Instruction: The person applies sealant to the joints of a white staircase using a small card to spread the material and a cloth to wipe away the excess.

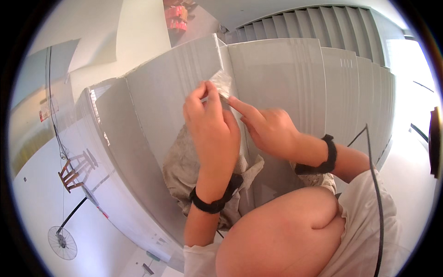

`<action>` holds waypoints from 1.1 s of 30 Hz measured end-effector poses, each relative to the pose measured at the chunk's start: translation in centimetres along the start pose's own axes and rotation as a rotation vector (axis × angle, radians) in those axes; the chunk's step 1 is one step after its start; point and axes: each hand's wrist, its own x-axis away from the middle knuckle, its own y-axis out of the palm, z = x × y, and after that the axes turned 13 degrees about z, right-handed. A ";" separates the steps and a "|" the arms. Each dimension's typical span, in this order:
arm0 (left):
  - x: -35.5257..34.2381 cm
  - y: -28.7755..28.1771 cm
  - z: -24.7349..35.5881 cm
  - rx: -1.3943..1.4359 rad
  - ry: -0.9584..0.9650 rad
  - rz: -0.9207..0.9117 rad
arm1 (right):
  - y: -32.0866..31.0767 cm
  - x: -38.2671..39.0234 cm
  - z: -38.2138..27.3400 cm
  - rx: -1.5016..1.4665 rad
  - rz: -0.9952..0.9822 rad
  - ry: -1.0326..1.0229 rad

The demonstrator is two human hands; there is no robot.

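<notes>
My left hand (210, 124) is raised over the grey steps, its fingertips pinched on a small, thin, shiny whitish piece (221, 82) that looks like crinkled film; its exact kind is unclear. From the right, my right hand (272, 129) reaches in with the index finger stretched to the lower edge of that piece. Its other fingers are curled, and whatever they may hold is hidden. Below the left hand hangs a stained greyish-brown cloth (177, 161), partly covered by my forearm. Black bands circle both wrists.
Grey tiled steps (277, 69) run across the middle, with a bare knee (281, 226) close in front. A black cable (377, 203) passes at right. Off to the left stand a wooden stool (71, 175) and a fan (62, 242). Red items (176, 18) lie at the top.
</notes>
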 end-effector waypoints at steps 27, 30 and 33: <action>0.6 1.2 1.7 -0.211 0.221 -0.105 | -2.3 -1.9 -0.3 -0.442 -0.129 0.658; 1.3 1.2 1.7 -0.203 0.203 -0.104 | -1.7 -1.5 0.6 -0.514 -0.065 0.589; 2.0 0.8 2.1 -0.220 0.177 -0.152 | -1.3 -0.9 0.6 -0.443 -0.032 0.480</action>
